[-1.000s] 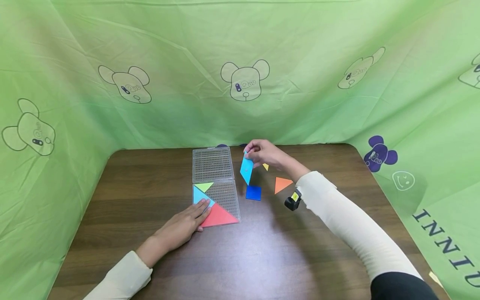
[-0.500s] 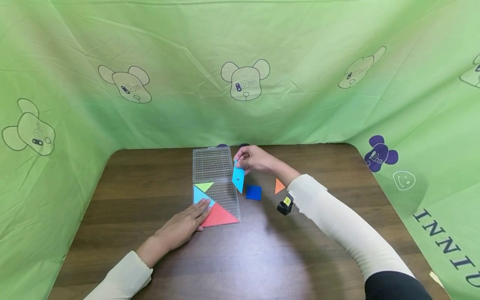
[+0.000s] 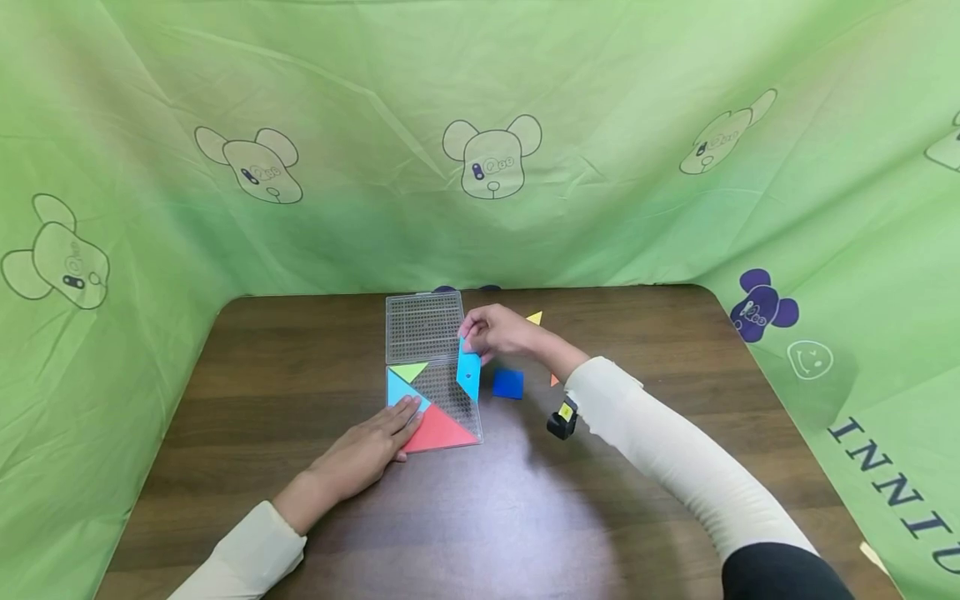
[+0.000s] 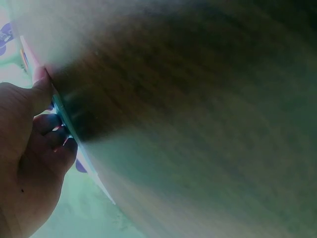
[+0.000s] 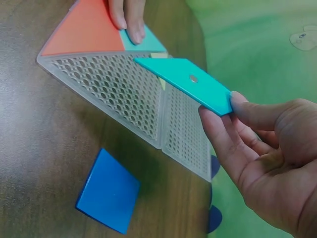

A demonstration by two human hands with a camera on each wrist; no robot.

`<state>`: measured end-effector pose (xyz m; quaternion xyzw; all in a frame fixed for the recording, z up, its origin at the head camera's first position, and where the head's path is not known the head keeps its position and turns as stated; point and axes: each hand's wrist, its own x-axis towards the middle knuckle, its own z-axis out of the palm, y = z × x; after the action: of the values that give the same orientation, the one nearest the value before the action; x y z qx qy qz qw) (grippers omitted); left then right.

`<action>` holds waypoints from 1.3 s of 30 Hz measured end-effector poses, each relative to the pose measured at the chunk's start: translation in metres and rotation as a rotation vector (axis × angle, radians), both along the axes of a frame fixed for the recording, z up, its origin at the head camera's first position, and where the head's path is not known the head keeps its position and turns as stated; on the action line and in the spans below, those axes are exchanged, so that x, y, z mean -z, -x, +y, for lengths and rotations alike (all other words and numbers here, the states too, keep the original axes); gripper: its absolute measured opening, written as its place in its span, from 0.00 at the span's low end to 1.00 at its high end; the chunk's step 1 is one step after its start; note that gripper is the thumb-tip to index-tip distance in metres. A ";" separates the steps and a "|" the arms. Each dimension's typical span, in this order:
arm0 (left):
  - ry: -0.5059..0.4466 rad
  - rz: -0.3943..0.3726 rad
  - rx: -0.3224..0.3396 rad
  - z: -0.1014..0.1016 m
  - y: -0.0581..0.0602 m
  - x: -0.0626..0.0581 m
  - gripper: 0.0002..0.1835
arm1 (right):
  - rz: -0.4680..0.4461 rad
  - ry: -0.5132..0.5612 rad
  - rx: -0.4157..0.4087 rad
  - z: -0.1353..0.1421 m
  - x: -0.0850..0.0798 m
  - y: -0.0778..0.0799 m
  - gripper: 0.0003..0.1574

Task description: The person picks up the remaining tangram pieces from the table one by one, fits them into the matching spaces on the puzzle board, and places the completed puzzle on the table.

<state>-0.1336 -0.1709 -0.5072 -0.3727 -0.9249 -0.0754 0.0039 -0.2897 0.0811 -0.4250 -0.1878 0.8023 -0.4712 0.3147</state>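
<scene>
Between thumb and fingers my right hand (image 3: 501, 331) pinches a light blue parallelogram tangram piece (image 3: 468, 373), with a small hole in it, tilted above the lower half of an unfolded clear plastic case (image 3: 442, 385). The right wrist view shows the parallelogram (image 5: 173, 74) gripped at one end. My left hand (image 3: 365, 450) rests with extended fingers on the red triangle (image 3: 441, 429) and light blue triangle (image 3: 407, 389) in the case, its thumb at the case's near edge. A light green triangle (image 3: 408, 372) lies in the case's upper left corner.
A dark blue square (image 3: 507, 384) lies on the table right of the case. Farther right are a yellow piece (image 3: 535, 317) and an orange piece (image 3: 554, 380), both partly hidden by the right arm. A green printed cloth (image 3: 360, 242) surrounds the table's back and sides.
My right hand has moved left and nearer with the parallelogram, from above the dark blue square to above the case. The left hand has stayed on the pieces.
</scene>
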 end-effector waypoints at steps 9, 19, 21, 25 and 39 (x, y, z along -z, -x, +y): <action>0.006 0.003 0.011 0.000 0.000 -0.001 0.30 | -0.062 -0.045 -0.023 -0.010 0.010 -0.008 0.16; 0.009 0.010 0.005 0.001 -0.001 0.001 0.30 | -0.058 -0.100 -0.113 -0.012 0.020 -0.017 0.22; 0.009 0.011 0.006 0.001 -0.001 0.001 0.30 | -0.059 -0.105 -0.128 -0.013 0.022 -0.018 0.21; 0.012 0.006 0.005 0.001 -0.001 0.001 0.30 | -0.052 -0.106 -0.135 -0.014 0.027 -0.020 0.22; 0.020 -0.006 -0.009 0.001 0.000 -0.002 0.31 | 0.022 -0.111 -0.148 -0.013 0.036 -0.026 0.19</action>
<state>-0.1339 -0.1703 -0.5052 -0.3682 -0.9273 -0.0674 -0.0023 -0.2633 0.0678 -0.4612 -0.2339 0.8145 -0.3995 0.3498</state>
